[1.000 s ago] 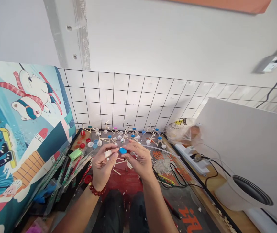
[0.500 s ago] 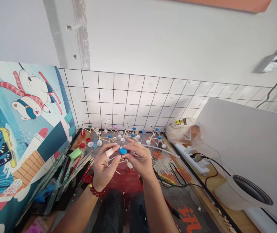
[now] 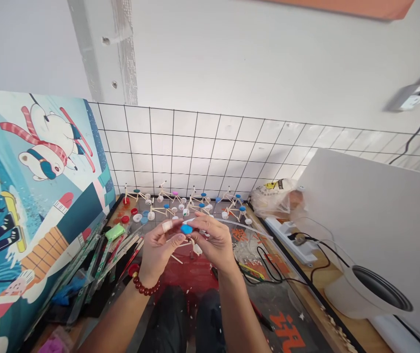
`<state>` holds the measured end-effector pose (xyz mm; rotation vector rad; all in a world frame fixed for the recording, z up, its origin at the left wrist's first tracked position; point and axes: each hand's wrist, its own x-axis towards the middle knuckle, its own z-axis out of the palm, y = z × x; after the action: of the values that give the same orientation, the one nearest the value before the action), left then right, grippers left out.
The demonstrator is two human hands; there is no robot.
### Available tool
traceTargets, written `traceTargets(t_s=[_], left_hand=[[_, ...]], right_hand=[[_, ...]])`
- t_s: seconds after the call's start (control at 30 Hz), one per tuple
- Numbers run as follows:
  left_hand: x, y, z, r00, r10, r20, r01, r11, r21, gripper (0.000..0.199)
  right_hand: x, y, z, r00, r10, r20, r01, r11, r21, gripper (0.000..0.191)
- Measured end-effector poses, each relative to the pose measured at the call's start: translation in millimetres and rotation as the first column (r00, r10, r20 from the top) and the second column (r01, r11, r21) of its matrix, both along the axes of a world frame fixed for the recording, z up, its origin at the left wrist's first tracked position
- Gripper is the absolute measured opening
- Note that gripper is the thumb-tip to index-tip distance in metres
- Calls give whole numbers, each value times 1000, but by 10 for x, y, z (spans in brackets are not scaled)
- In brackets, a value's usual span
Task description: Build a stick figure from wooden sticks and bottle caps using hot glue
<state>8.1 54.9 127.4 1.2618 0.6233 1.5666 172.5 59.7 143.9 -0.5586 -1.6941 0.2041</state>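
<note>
Between my two hands, over the middle of the table, is a small blue bottle cap (image 3: pixel 186 229). My left hand (image 3: pixel 161 245), with a bandage on one finger and a red bead bracelet at the wrist, pinches the cap's left side. The fingertips of my right hand (image 3: pixel 213 241) close on its right side. Just below the fingers show thin wooden sticks (image 3: pixel 176 258) and a white piece (image 3: pixel 196 248); my fingers hide how they join the cap. Behind my hands stand several stick models (image 3: pixel 166 208) with coloured and white caps.
To the left lie paintbrushes and loose sticks (image 3: pixel 127 247), a green packet (image 3: pixel 115 232) and red caps (image 3: pixel 125 219). A translucent strip (image 3: pixel 247 228) runs rightward behind my hands. On the right are a black cable (image 3: pixel 269 264), a power strip (image 3: pixel 293 240) and a white bucket (image 3: pixel 357 294).
My left fingers have shifted slightly on the blue bottle cap, which is now tilted a little. The white piece below shows more clearly. My right hand has barely moved.
</note>
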Motion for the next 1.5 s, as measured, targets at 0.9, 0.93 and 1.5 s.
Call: traceTargets(t_s=[0.9,0.93,1.5], left_hand=[[-14,-46,122,992,-119,-35,111,979,-168,16],[-13,-41,122,992,-126,-27,120,978,-170,17],[-26,7,69,999,-50,-9,49,998,-42,20]], right_hand=[[-35,-36,-21,993,57,99,-48,995,-86,40],[-35,-36,-19,994,57,98,-49,995,-86,39],[8,30,-22,1000,-6,26,7,999,-51,25]])
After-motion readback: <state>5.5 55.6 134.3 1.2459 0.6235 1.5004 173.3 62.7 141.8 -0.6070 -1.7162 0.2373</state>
